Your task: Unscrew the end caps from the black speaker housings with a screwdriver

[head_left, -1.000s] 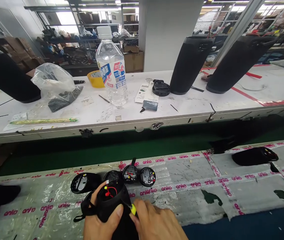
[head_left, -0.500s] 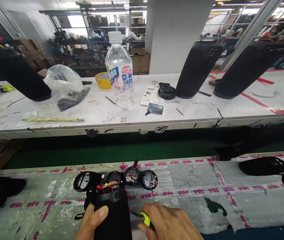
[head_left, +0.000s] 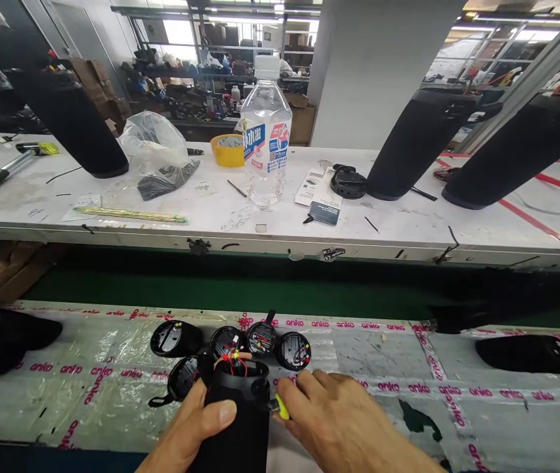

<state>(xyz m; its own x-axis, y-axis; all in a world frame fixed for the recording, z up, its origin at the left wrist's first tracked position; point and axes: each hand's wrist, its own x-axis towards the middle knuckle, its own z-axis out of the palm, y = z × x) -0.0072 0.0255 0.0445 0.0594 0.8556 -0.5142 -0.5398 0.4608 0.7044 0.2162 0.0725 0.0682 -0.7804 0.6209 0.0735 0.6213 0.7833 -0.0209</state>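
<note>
My left hand (head_left: 205, 417) is wrapped around a black fabric-covered speaker body (head_left: 235, 430), thumb lying across its front. The speaker's open top faces away from me, with red wires and small connectors sticking out. In my right hand (head_left: 329, 414) is a yellow-handled tool (head_left: 282, 407), its short metal part against the speaker's right upper edge. The tool's tip is hidden, so its exact kind cannot be made out. Just beyond the speaker lie several round black end caps, among them a wired one (head_left: 294, 351) and one with a strap loop (head_left: 260, 337).
A taped bench cover (head_left: 358, 355) spreads beneath my hands. Another black speaker (head_left: 530, 353) lies at right, dark pieces (head_left: 8, 338) at left. Across a green gap, a white table (head_left: 211, 230) carries a water bottle (head_left: 266, 131), yellow tape (head_left: 227, 151), a hammer (head_left: 8, 167) and several upright speakers.
My right hand has raised the yellow-handled tool from the speaker's side to its upper right edge. The speaker has shifted slightly right and its top has tilted. The camera view has turned left.
</note>
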